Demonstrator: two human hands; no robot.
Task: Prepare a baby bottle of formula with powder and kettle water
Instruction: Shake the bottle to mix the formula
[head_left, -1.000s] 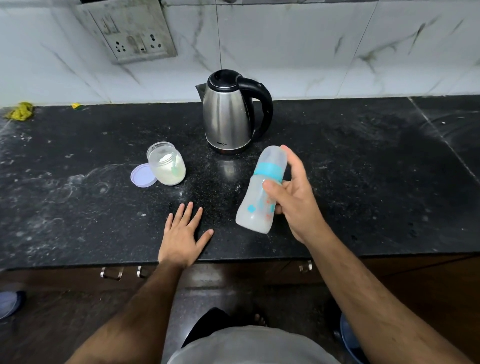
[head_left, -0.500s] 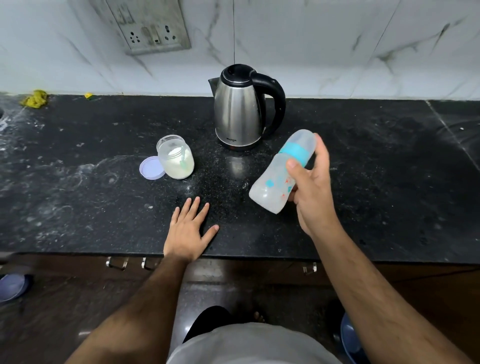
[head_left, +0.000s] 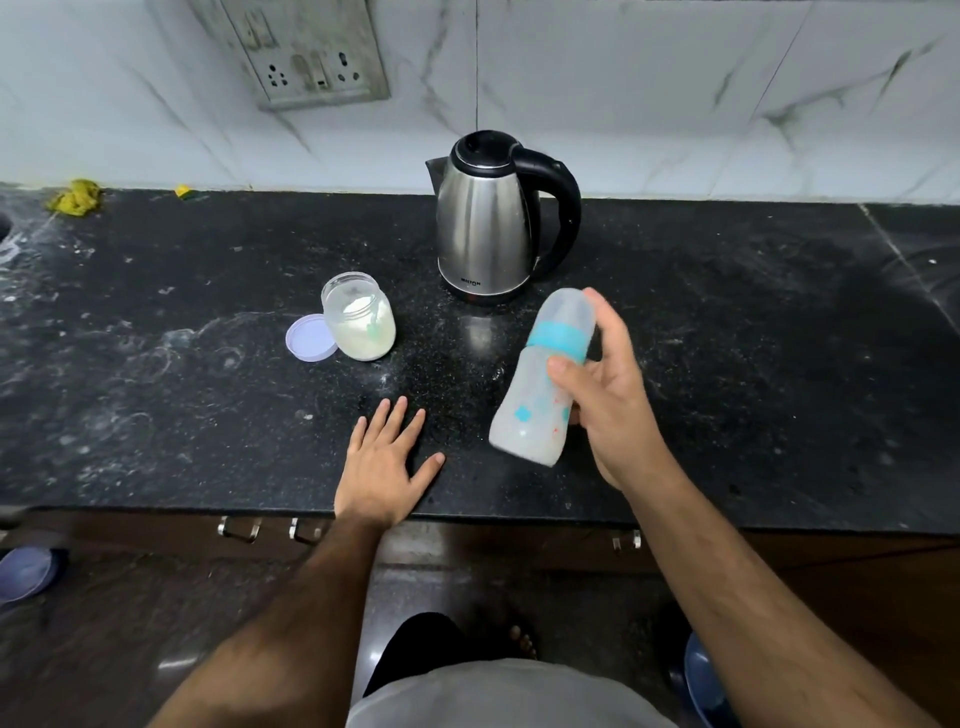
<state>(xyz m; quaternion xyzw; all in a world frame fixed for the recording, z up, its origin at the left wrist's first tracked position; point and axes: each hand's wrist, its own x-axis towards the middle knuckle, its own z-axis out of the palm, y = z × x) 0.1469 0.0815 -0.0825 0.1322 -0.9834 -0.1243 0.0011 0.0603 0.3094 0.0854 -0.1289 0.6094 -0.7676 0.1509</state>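
Note:
My right hand (head_left: 610, 400) grips a capped baby bottle (head_left: 540, 384) with a teal ring, tilted in the air above the black counter (head_left: 753, 364), its cap end pointing away from me. Milky liquid clouds the bottle. My left hand (head_left: 382, 465) rests flat on the counter near its front edge, fingers spread. A steel kettle (head_left: 483, 223) with a black handle stands behind the bottle by the wall. An open glass jar of white powder (head_left: 358, 322) holds a scoop and stands left of the kettle, its lilac lid (head_left: 310, 338) lying beside it.
A wall socket plate (head_left: 306, 52) sits on the marble backsplash above the jar. A yellow cloth (head_left: 75, 196) lies at the counter's far left back. Drawer handles (head_left: 241, 529) show below the counter edge. Powder smears mark the counter on the left.
My right hand has swung the bottle up toward the kettle and back down toward me, changing its tilt. My left hand has stayed flat on the counter.

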